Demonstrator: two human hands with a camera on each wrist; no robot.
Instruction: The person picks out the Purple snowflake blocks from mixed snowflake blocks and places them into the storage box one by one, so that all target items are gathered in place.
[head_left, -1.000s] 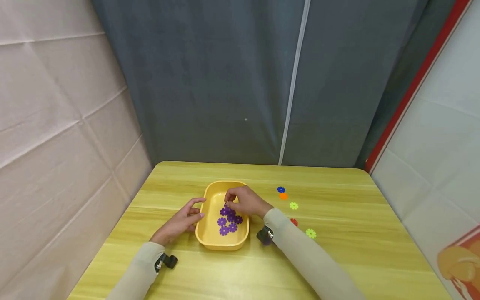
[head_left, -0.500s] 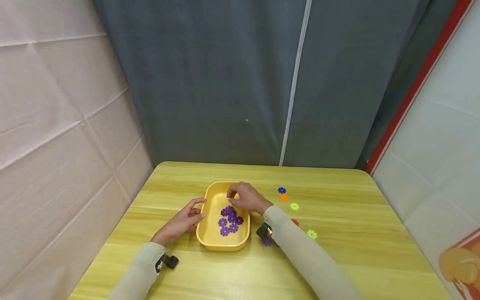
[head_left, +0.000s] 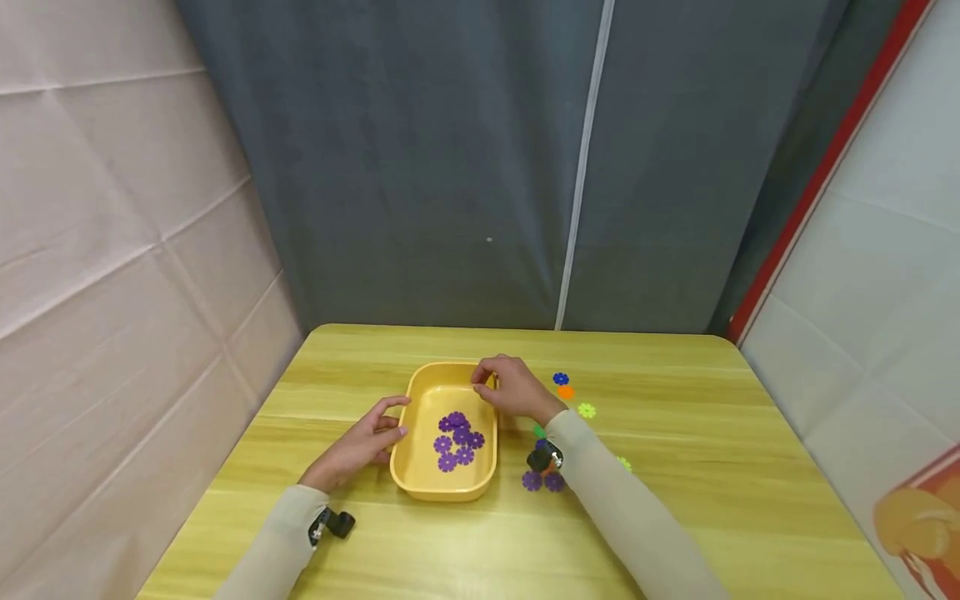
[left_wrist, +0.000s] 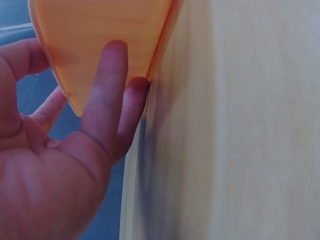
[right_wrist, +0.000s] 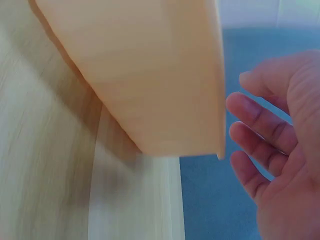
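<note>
No readable writing in any view.

No text, label, brand, number or sign could be read on anything near the hands: the yellow tray point(head_left: 417, 415) that the left hand point(head_left: 358, 444) touched carried no print, the purple flower pieces point(head_left: 458, 440) inside it were plain, and so were the coloured pieces point(head_left: 562, 385) on the counter point(head_left: 675, 433) beyond the right hand point(head_left: 513, 388). The orange picture point(head_left: 921, 523) at the far right edge, well apart from the right hand, showed no letters.
</note>
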